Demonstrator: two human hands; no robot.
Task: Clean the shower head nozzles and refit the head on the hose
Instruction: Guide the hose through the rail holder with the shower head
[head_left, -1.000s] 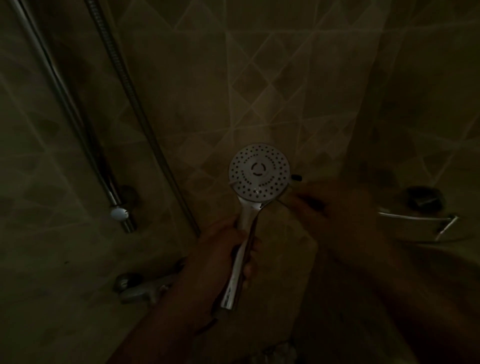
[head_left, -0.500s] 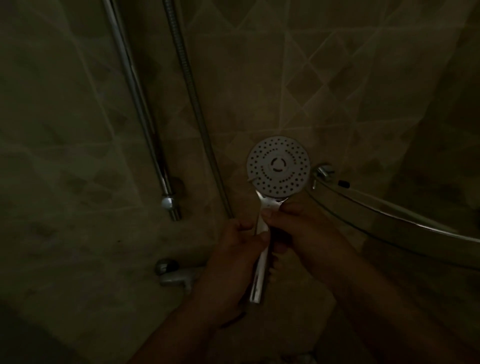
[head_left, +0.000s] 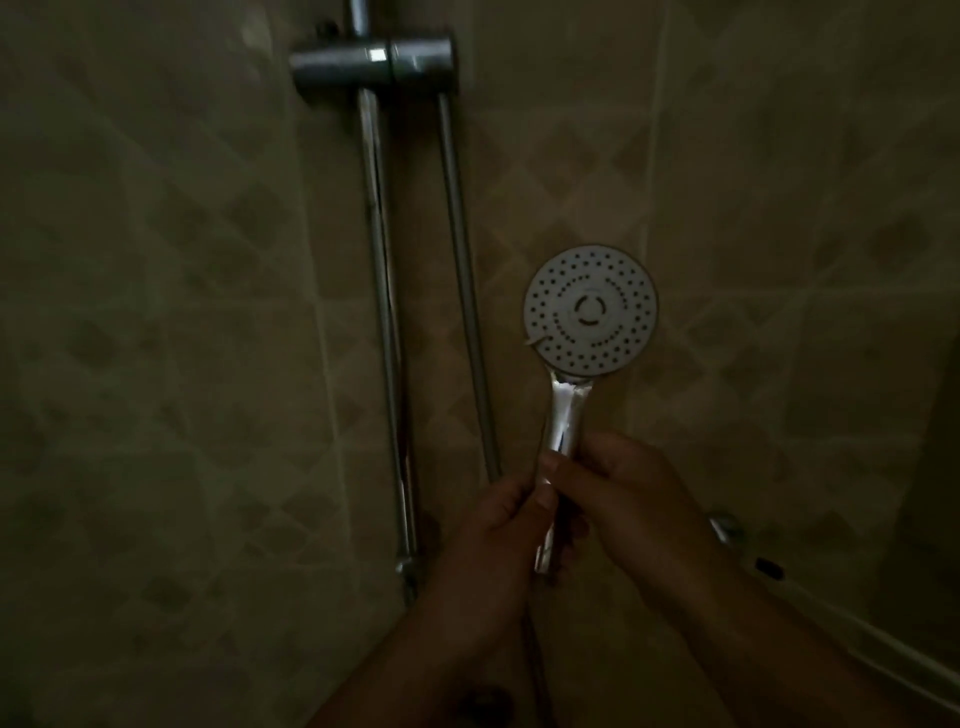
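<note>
The shower head (head_left: 591, 310) is a white round face dotted with nozzles on a chrome handle, held upright in front of the tiled wall with its face toward me. My left hand (head_left: 493, 540) grips the lower handle from the left. My right hand (head_left: 628, 499) is closed on the same handle from the right, thumb across the front. The metal hose (head_left: 462, 270) hangs down the wall to the left of the head and disappears behind my left hand. The handle's lower end shows between my hands; whether the hose joins it is too dark to tell.
A chrome riser rail (head_left: 384, 312) runs down the wall with a slider bracket (head_left: 371, 65) near the top. A chrome fitting (head_left: 724, 527) and a pale edge (head_left: 883, 644) lie at the lower right. The room is dim.
My view has tilted upward, so the bracket on the rail now shows. My right hand came from beside the head's face onto the handle and now holds it with the left.
</note>
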